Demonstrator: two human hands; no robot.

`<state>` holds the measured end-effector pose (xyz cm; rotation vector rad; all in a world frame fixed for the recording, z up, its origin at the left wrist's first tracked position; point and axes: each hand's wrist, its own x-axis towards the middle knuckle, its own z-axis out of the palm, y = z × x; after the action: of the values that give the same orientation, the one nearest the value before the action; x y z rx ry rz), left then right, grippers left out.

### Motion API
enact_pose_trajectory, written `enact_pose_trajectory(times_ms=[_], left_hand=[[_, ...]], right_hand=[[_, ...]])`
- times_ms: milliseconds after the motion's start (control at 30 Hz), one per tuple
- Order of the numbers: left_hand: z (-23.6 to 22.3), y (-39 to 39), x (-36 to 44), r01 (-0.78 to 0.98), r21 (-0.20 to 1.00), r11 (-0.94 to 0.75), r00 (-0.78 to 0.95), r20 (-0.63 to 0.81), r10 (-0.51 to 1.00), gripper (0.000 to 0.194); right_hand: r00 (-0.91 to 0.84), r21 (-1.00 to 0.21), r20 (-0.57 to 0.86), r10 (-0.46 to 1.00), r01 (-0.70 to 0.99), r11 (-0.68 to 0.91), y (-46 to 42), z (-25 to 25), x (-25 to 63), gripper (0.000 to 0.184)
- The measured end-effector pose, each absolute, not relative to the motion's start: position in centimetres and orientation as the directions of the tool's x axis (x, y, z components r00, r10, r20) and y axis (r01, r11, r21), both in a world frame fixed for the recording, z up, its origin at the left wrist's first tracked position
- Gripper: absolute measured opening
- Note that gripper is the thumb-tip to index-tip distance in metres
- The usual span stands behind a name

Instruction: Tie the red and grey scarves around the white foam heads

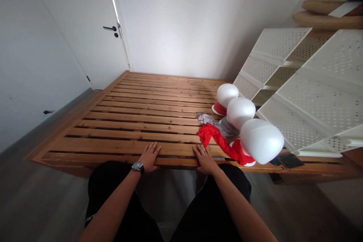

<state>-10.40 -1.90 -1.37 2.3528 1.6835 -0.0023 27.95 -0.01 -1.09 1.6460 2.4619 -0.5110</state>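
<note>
Slats [127,146] partly behind white heads [241,112]

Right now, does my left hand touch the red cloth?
Apart. The head view shows a plain gap: part of the wooden slats lies visible between your left hand and the red cloth.

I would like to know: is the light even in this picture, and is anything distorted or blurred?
Head view: uneven light, a pale sheen on the wall, a dim floor; head view: wide-angle distortion, the door leaning steeply; head view: left hand, right hand and slatted table reasonably clear, but a dark blurred patch in the top right corner.
</note>
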Motion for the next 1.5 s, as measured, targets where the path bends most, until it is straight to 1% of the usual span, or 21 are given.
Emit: enact_pose_trajectory(times_ms=[133,267,667,1133,1500], left_hand=[[-1.46,-1.92,-10.44,0.930,0.208,-0.302,0.335,-0.148,0.931,0.117],[-1.52,-1.93,-10.45,0.934,0.187,-0.303,0.333,-0.152,0.931,0.117],[-1.14,-2.00,-10.31,0.937,0.175,-0.301,0.329,-0.159,0.931,0.117],[-1.42,-2.01,-10.41,0.928,0.227,-0.296,0.329,-0.126,0.936,0.115],[-0.92,-2.09,-10.24,0.930,0.225,-0.290,0.325,-0.143,0.935,0.113]], right_hand=[[-0.392,-0.199,-0.297,0.871,0.917,0.345,-0.04,-0.94,27.91,0.118],[-0.392,-0.199,-0.292,0.872,0.917,0.346,0.01,-1.15,27.98,0.119],[-0.399,-0.196,-0.282,0.873,0.914,0.354,-0.07,-1.04,27.94,0.116],[-0.391,-0.192,-0.294,0.872,0.918,0.347,-0.17,-0.47,27.64,0.118],[-0.394,-0.203,-0.288,0.873,0.916,0.346,-0.11,-0.69,27.77,0.117]])
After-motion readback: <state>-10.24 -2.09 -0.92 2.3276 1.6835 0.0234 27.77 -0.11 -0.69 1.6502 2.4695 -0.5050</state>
